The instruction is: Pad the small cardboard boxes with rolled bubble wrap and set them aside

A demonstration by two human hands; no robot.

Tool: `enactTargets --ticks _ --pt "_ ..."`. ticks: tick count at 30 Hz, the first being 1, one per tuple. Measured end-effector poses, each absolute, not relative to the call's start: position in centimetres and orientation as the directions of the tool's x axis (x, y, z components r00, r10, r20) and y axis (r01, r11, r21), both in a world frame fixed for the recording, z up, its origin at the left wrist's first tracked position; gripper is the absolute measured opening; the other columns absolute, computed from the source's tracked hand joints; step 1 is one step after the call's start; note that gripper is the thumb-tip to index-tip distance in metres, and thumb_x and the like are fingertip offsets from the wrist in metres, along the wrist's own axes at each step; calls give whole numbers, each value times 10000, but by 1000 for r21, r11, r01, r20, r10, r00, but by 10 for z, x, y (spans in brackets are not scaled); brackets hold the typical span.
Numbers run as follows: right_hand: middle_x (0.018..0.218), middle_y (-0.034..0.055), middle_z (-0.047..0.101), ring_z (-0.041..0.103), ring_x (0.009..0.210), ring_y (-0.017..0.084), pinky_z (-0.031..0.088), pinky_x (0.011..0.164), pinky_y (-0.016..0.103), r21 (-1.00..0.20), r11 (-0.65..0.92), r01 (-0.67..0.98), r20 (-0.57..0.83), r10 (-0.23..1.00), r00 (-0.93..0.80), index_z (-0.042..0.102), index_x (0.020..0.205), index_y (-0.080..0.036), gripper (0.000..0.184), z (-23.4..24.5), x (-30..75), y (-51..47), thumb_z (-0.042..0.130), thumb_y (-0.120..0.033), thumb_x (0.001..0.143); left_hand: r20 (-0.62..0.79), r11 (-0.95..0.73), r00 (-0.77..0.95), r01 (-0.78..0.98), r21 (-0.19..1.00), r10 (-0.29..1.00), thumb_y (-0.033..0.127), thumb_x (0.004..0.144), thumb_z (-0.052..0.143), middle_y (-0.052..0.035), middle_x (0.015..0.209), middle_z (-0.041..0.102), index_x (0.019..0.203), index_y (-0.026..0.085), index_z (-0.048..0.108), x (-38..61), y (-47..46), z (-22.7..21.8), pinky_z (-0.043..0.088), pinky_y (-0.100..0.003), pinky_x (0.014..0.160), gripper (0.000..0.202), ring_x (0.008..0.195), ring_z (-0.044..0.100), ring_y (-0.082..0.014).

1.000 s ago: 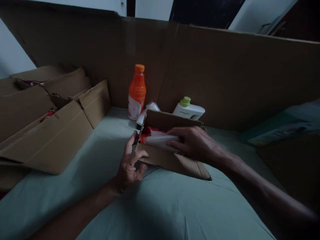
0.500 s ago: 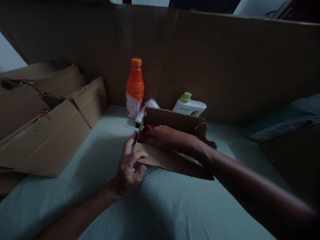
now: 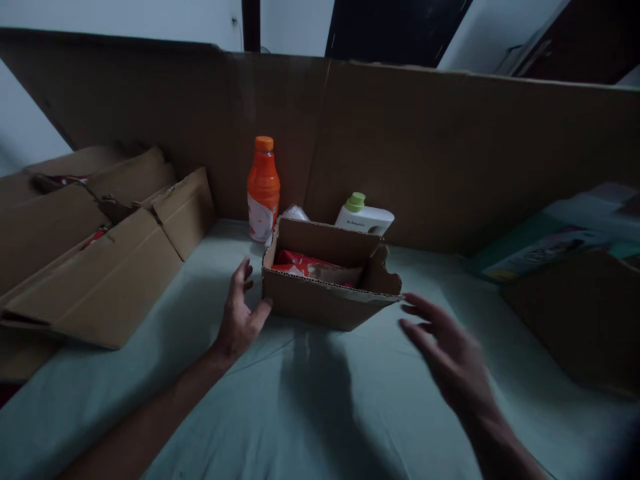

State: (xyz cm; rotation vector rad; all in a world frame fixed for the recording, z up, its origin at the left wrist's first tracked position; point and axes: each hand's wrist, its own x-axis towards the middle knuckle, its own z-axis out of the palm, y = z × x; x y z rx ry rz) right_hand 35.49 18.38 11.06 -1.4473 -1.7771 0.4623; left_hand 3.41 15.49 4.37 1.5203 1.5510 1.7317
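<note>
A small open cardboard box (image 3: 320, 303) stands on the pale green cloth. Red and white packets (image 3: 313, 267) lie inside it. My left hand (image 3: 239, 313) is open at the box's left corner, thumb touching the front wall and fingers raised beside it. My right hand (image 3: 450, 357) hovers open to the right of the box, fingers spread and pointing toward its torn right corner, holding nothing.
An orange bottle (image 3: 263, 189) and a white bottle with a green cap (image 3: 364, 215) stand behind the box against a tall cardboard wall (image 3: 450, 147). Large opened cartons (image 3: 95, 253) lie to the left. A flat printed package (image 3: 555, 240) and dark cardboard (image 3: 580, 320) lie right.
My right hand left the packet inside the box and drew back out to the right, now empty. My left hand let go of the box's edge and opened.
</note>
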Motion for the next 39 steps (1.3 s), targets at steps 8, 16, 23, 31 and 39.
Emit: enactTargets --ticks 8,16,23,31,39 --pt "1008 138 748 697 757 243 577 652 364 -859 195 473 183 980 -73 642 1029 -160 432 73 316 208 620 -508 774 292 -235 -243 236 943 925 199 755 615 -102 1278 651 1414 192 470 68 169 53 452 -458 1094 675 1240 588 -287" --pt "960 131 755 726 847 309 553 603 361 -768 154 622 159 986 -48 637 981 -191 393 85 360 150 614 -544 809 212 -174 -164 218 960 964 242 778 640 -132 1312 635 1445 197 436 94 92 59 443 -477 1103 698 1284 563 -318" --pt "1121 122 729 707 911 259 581 738 371 -831 400 386 209 868 -450 611 1181 -178 426 69 235 200 571 -451 857 138 -2 -541 244 970 830 384 869 614 -141 1279 648 1389 181 444 22 38 41 498 -445 1023 583 1166 637 -285" --pt "1496 225 469 424 1393 350 341 1154 571 -804 509 308 367 831 -417 421 1456 -121 633 32 120 243 527 -352 877 142 -47 -616 168 985 775 330 875 591 -129 1594 367 1556 278 220 0 33 11 423 -446 1148 778 1458 406 -279" --pt "1552 161 426 487 1373 262 560 968 398 -832 515 206 344 770 -538 347 1520 -182 742 -12 70 240 489 -168 792 122 -95 -551 77 992 825 254 871 549 -120 1671 180 1579 306 132 -10 73 11 468 -475 1118 824 1533 256 -307"
